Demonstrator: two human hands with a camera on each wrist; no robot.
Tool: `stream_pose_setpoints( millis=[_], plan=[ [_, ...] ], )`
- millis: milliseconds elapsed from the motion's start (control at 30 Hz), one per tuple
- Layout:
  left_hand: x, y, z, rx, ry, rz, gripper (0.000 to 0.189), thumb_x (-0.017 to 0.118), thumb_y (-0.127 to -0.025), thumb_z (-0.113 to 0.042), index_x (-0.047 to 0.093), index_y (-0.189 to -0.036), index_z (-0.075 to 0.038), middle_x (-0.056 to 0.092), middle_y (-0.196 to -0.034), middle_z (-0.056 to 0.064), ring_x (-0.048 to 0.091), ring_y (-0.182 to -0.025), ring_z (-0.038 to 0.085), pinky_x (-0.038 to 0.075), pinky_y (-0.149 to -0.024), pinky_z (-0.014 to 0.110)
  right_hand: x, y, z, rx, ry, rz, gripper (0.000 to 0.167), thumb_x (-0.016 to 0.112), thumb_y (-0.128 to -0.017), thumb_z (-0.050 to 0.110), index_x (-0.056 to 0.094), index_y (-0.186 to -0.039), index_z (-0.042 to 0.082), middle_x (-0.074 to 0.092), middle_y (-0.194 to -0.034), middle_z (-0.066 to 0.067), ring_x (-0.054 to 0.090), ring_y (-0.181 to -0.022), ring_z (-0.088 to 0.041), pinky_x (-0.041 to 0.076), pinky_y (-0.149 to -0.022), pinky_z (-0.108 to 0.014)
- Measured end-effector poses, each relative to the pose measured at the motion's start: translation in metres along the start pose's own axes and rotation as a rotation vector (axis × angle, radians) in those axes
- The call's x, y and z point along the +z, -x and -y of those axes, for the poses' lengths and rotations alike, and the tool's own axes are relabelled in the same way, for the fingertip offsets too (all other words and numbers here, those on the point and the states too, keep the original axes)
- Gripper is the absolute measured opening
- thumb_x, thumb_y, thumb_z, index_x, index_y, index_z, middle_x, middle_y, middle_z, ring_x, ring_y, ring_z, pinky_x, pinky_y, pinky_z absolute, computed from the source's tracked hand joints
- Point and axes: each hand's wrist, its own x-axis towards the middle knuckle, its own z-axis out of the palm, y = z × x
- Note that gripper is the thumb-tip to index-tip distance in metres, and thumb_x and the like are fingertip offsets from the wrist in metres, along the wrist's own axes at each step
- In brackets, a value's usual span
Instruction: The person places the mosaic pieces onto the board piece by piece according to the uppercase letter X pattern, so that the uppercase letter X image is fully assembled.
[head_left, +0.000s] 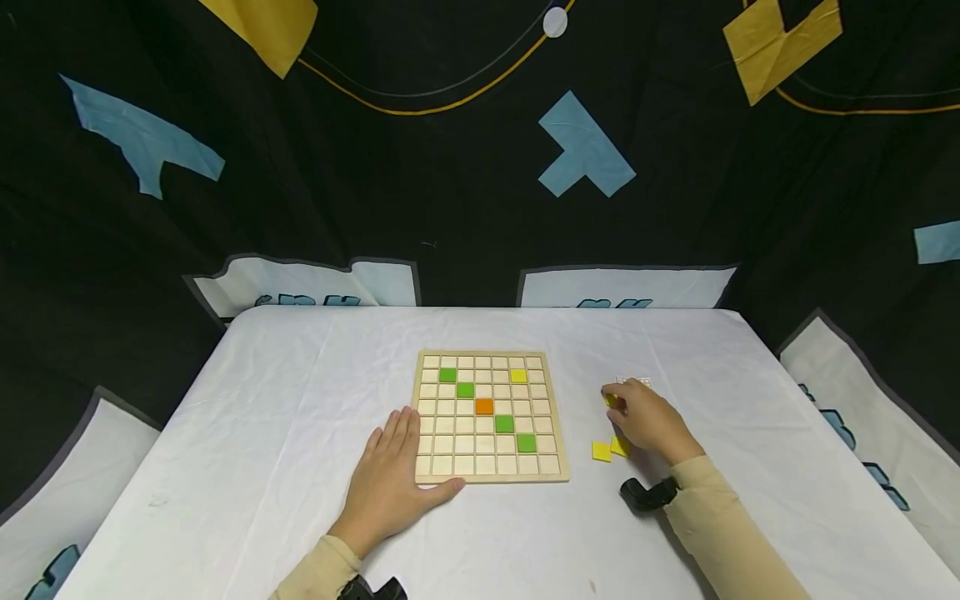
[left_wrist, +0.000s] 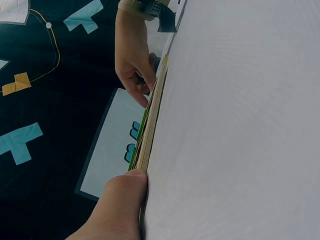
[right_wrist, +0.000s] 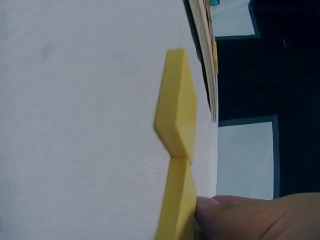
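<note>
A square wooden grid board (head_left: 489,479) lies on the table, holding several green tiles, an orange tile (head_left: 484,406) and a yellow tile (head_left: 518,376). My left hand (head_left: 390,483) lies along its left edge with fingers straight, the thumb touching the front edge. Right of the board, my right hand (head_left: 648,421) pinches a small yellow tile (head_left: 610,400) between thumb and fingers. Two more yellow tiles (head_left: 602,452) (right_wrist: 177,105) lie just in front of that hand, corners meeting in the right wrist view.
A small white gridded piece (head_left: 637,381) sits partly hidden behind my right hand. White cloth (head_left: 225,467) covers the table, and a black curtain (head_left: 450,192) with coloured shapes hangs behind it. Black wrist cameras (head_left: 647,495) are strapped on both wrists.
</note>
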Motion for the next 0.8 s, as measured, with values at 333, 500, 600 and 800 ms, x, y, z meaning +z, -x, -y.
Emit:
stream_pose_setpoints(
  millis=[333, 500, 600, 800],
  plan=[
    [0.0, 0.0, 0.0, 0.005, 0.003, -0.008, 0.122, 0.058, -0.076, -0.082, 0.024, -0.155, 0.004, 0.022, -0.164, 0.018, 0.02, -0.153, 0.034, 0.017, -0.124, 0.053, 0.002, 0.002, -0.011, 0.028, -0.045, -0.03, 0.036, 0.068, -0.093, 0.012, 0.063, -0.127, 0.004, 0.066, -0.102, -0.009, 0.059, -0.087, -0.021, 0.052, -0.077, -0.043],
    [0.0, 0.0, 0.0, 0.004, 0.003, -0.007, 0.122, 0.057, -0.076, -0.082, 0.023, -0.155, 0.004, 0.022, -0.163, 0.018, 0.02, -0.153, 0.035, 0.017, -0.124, 0.053, 0.001, 0.002, -0.013, 0.039, -0.073, -0.044, 0.024, 0.072, -0.091, 0.017, 0.067, -0.111, 0.004, 0.059, -0.09, -0.006, 0.053, -0.079, -0.019, 0.046, -0.068, -0.035],
    [0.001, 0.0, 0.0, 0.002, 0.002, 0.002, 0.122, 0.056, -0.076, -0.083, 0.023, -0.155, 0.005, 0.022, -0.164, 0.019, 0.019, -0.153, 0.035, 0.017, -0.124, 0.053, 0.0, 0.003, -0.013, 0.049, -0.094, -0.053, 0.022, 0.073, -0.09, 0.019, 0.065, -0.106, 0.006, 0.059, -0.09, -0.006, 0.053, -0.079, -0.019, 0.046, -0.07, -0.035],
    [0.0, 0.0, 0.0, 0.003, 0.002, -0.005, 0.122, 0.057, -0.076, -0.083, 0.025, -0.154, 0.005, 0.022, -0.163, 0.019, 0.019, -0.153, 0.035, 0.018, -0.124, 0.054, -0.005, 0.002, -0.009, 0.08, -0.104, -0.085, 0.022, 0.077, -0.087, 0.02, 0.062, -0.1, 0.011, 0.064, -0.087, -0.005, 0.054, -0.075, -0.02, 0.043, -0.065, -0.033]
  ],
)
